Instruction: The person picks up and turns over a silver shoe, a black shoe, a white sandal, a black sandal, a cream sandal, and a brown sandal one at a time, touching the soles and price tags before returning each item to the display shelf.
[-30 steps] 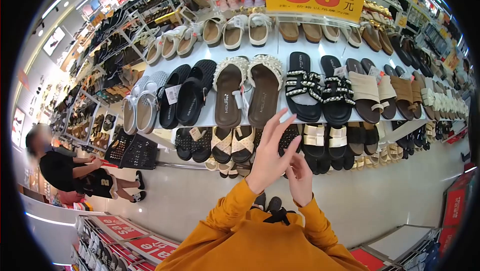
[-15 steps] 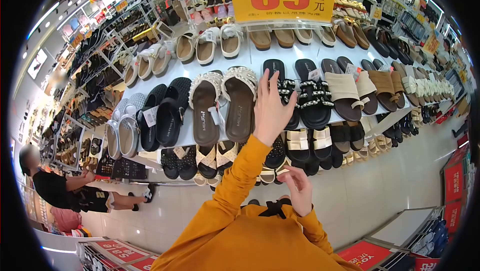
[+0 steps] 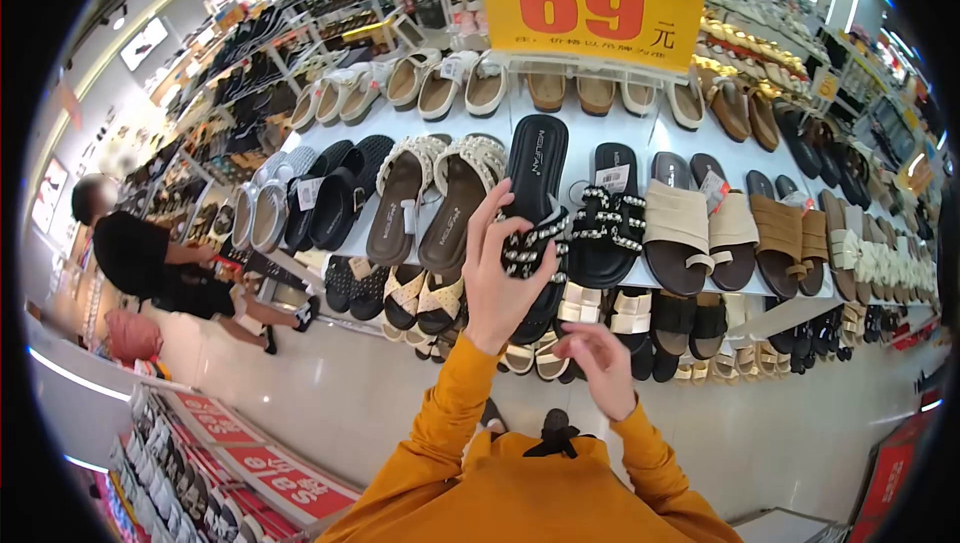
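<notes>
— Since half a second ago, what has shifted?
— Back then the left hand (image 3: 500, 278) lay flat and spread against the black studded sandal (image 3: 533, 205) on the shelf; now its fingers have curled around the sandal's strap, and the shoe stands tilted up off the display, toe end raised toward the price sign.

— And the nearest things?
— Orange sleeves (image 3: 520, 463) fill the bottom of the view. Just above them the right hand (image 3: 600, 363) hovers loosely open, fingers half curled, holding nothing, below and apart from the sandal.

— How does the left hand grip?
— Thumb on one side of the beaded strap, fingers on the other, pinching it about mid-shoe.

— What sits around the sandal?
— Its partner, the other black studded sandal (image 3: 608, 213), lies flat just to the right on the white shelf (image 3: 660, 138). To the left is a brown pair with pearl-trimmed straps (image 3: 435, 198), then black mesh slides (image 3: 335, 193). To the right are beige toe-loop sandals (image 3: 690, 228). A lower tier holds cream cross-strap sandals (image 3: 420, 293).

— Farther off?
— A yellow price sign reading 69 (image 3: 590, 3) stands above the back row. At left a person in black (image 3: 150, 263) bends near another rack.
</notes>
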`<state>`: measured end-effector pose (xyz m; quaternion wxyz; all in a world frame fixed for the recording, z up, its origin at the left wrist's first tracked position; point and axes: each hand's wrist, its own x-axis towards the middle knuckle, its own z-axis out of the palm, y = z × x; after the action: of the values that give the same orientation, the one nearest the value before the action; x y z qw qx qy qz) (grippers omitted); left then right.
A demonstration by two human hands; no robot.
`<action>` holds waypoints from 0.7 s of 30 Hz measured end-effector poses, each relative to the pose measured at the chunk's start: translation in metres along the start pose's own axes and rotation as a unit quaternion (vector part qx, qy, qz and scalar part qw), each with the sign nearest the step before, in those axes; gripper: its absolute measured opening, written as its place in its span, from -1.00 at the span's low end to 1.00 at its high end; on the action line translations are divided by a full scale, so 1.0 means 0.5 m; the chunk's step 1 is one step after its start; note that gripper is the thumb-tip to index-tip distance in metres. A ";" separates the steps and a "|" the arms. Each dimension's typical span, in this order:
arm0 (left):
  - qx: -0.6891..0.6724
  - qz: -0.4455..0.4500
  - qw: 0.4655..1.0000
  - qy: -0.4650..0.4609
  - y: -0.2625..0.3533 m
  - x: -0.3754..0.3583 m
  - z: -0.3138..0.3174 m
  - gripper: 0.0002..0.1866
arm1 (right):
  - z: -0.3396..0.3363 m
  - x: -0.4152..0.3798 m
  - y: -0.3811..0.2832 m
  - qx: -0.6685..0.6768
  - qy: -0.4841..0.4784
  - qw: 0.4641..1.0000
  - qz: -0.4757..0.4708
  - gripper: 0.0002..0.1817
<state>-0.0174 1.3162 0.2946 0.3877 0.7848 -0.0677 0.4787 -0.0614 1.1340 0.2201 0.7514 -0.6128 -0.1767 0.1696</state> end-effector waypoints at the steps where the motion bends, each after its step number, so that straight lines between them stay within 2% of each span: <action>1: 0.009 0.004 1.000 0.002 0.020 -0.013 -0.017 -0.61 | -0.014 0.011 -0.006 0.027 -0.024 0.999 0.004 -0.68; 3: 0.006 0.007 1.000 -0.002 0.059 -0.042 -0.057 -0.60 | -0.028 0.034 -0.043 0.041 -0.068 0.997 -0.006 -0.54; 6: -0.086 -0.041 0.995 -0.022 0.103 -0.095 -0.105 -0.57 | -0.040 0.070 -0.089 0.112 -0.150 0.982 -0.037 -0.31; 7: -0.116 -0.044 0.991 -0.058 0.118 -0.106 -0.120 -0.56 | -0.043 0.075 -0.086 0.120 -0.156 0.980 -0.002 -0.17; 8: -0.178 -0.050 0.978 -0.094 0.124 -0.118 -0.128 -0.55 | -0.057 0.077 -0.069 0.177 -0.177 0.968 0.031 -0.27; 10: -0.230 -0.063 0.951 -0.196 0.142 -0.129 -0.147 -0.57 | -0.029 0.080 -0.124 0.135 -0.145 0.980 0.016 -0.42; 11: -0.208 -0.002 0.955 -0.214 0.141 -0.123 -0.148 -0.43 | -0.035 0.076 -0.143 0.118 -0.155 0.980 0.030 -0.56; 14: -0.267 -0.118 0.954 -0.064 0.160 -0.144 -0.128 -0.20 | -0.028 0.063 -0.132 0.187 -0.077 0.979 -0.009 -0.60; 15: -0.234 -0.159 0.958 -0.052 0.148 -0.151 -0.141 0.02 | -0.029 0.055 -0.143 0.221 -0.051 0.974 0.005 -0.61; 16: -0.210 -0.201 0.957 0.018 0.152 -0.152 -0.135 0.05 | -0.027 0.051 -0.146 0.219 -0.020 0.975 -0.024 -0.57; 18: -0.379 -0.277 0.880 0.071 0.133 -0.156 -0.132 0.10 | -0.015 0.046 -0.151 0.214 0.044 0.972 -0.086 -0.50; 19: -0.435 -0.312 0.844 0.031 0.153 -0.145 -0.128 0.12 | -0.020 0.044 -0.141 0.188 0.032 0.976 -0.105 -0.48; 20: -0.519 -0.303 0.799 0.032 0.142 -0.157 -0.118 0.12 | -0.007 0.040 -0.135 0.155 0.039 0.979 -0.129 -0.50; 21: -0.540 -0.293 0.788 0.046 0.144 -0.154 -0.106 0.10 | 0.010 0.036 -0.131 0.121 0.044 0.980 -0.151 -0.52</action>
<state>-0.1301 1.2817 0.2849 0.8724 0.4069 -0.0639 0.2632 -0.0455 1.1343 0.2864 0.8439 -0.4904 -0.2124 0.0468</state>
